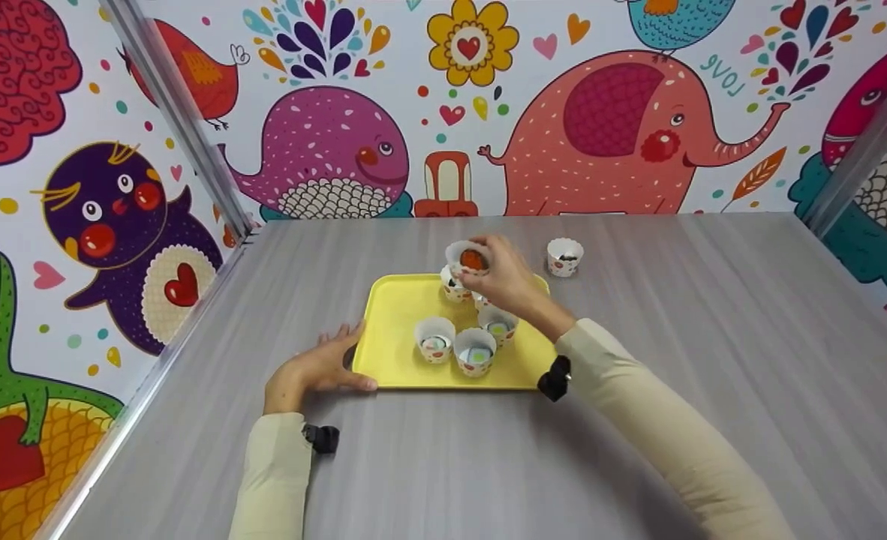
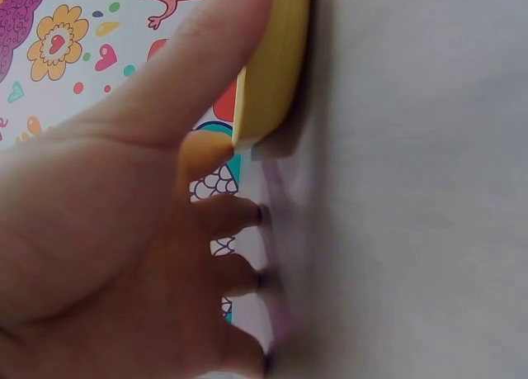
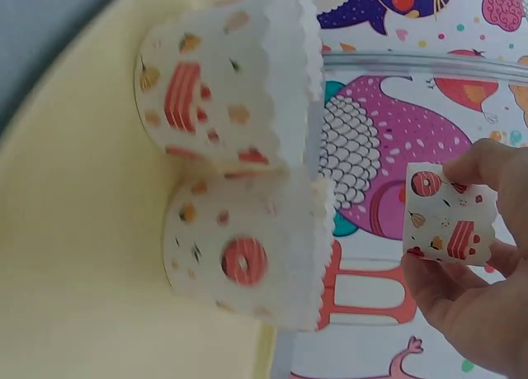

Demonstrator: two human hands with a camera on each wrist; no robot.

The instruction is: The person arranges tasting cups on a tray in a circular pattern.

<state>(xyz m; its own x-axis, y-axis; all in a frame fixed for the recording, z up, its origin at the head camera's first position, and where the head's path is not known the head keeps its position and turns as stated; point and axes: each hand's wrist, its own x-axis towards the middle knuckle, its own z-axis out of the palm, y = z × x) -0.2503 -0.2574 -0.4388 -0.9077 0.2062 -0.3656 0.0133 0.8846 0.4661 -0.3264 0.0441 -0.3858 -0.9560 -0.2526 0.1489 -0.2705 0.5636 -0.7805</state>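
Observation:
A paper baking cup [image 1: 458, 259] with scalloped rim and printed cakes and a donut has something orange-red inside. My right hand [image 1: 505, 277] pinches it by its side between thumb and fingers, raised above the back of the yellow tray [image 1: 391, 300]. In the right wrist view the raised cup [image 3: 445, 210] appears apart from two cups on the tray, a near one [image 3: 239, 82] and another [image 3: 239, 255]. At the tray's front left corner my left hand [image 1: 320, 367] touches the edge with its thumb. Its other fingers are spread beside the tray, fingertips on the table.
Several more cups stand on the tray, including a front left cup [image 1: 434, 330] and a front middle cup [image 1: 475, 341] with small pale items inside. Off the tray, back right, stands another cup [image 1: 564, 259] with dark contents. A patterned wall [image 1: 458, 112] borders the grey table [image 1: 443, 465].

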